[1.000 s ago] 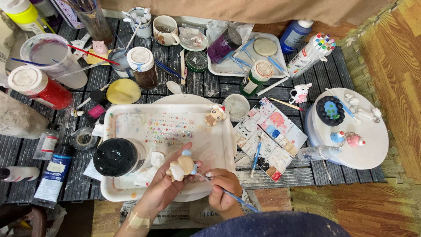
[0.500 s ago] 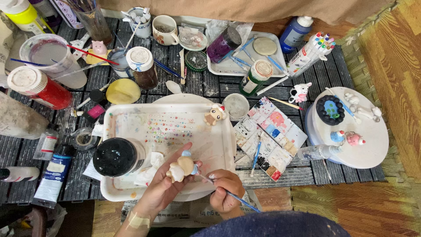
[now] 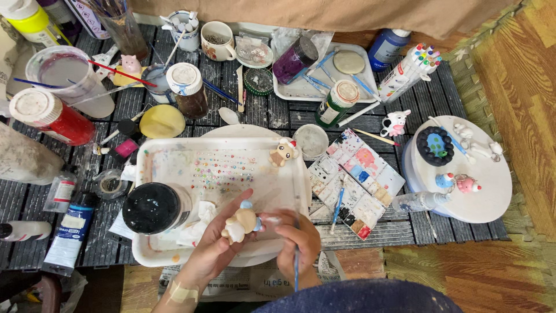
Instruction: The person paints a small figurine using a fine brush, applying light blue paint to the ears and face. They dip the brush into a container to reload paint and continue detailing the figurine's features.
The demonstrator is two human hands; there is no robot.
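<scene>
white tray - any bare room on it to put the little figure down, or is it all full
The white tray has a paint-speckled open patch in its middle, bordered by the black-lidded jar on the left, the small bear figure at the top right and the hands below. The left hand holds the tan figure. Crumpled tissue crowds the lower left.

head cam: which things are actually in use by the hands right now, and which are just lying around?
In use:
- small tan figurine, held in left hand
- thin blue brush, held in right hand
- white tray, under both hands

Lying about:
- paint palette
- black-lidded jar
- red jar
- cow figurine
- round white board
</scene>
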